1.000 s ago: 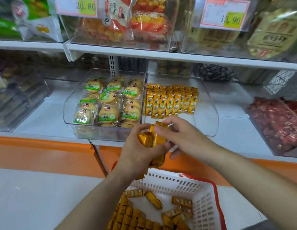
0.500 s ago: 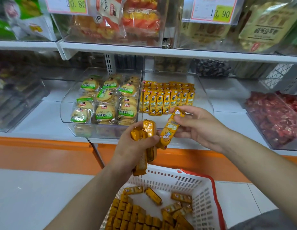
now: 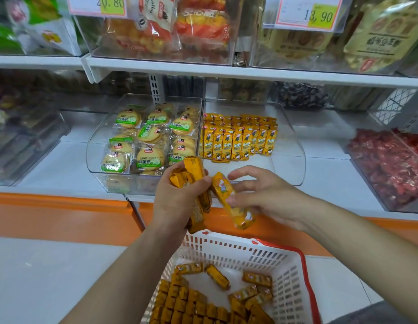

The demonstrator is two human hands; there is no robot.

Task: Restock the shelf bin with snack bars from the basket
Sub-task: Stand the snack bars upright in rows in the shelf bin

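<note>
My left hand (image 3: 177, 202) grips a bunch of yellow snack bars (image 3: 191, 174) in front of the shelf edge. My right hand (image 3: 268, 197) pinches one yellow snack bar (image 3: 229, 197) beside that bunch, its lower end hanging down over the basket. The clear shelf bin (image 3: 294, 155) behind the hands holds rows of upright yellow bars (image 3: 238, 141) at its back. The white basket with red rim (image 3: 287, 284) sits low in front, and many more yellow bars (image 3: 203, 305) lie in it.
A clear bin of green-labelled round biscuits (image 3: 144, 139) stands left of the bar bin. A bin of red-wrapped sweets (image 3: 390, 164) is at the right. An upper shelf (image 3: 226, 71) with bagged snacks and price tags hangs above. An orange panel (image 3: 63, 213) runs under the shelf.
My right hand drew one bar out of the left hand's bunch, raised it toward the bin, and now holds it lower, tilted downward beside the bunch. The left hand kept its grip.
</note>
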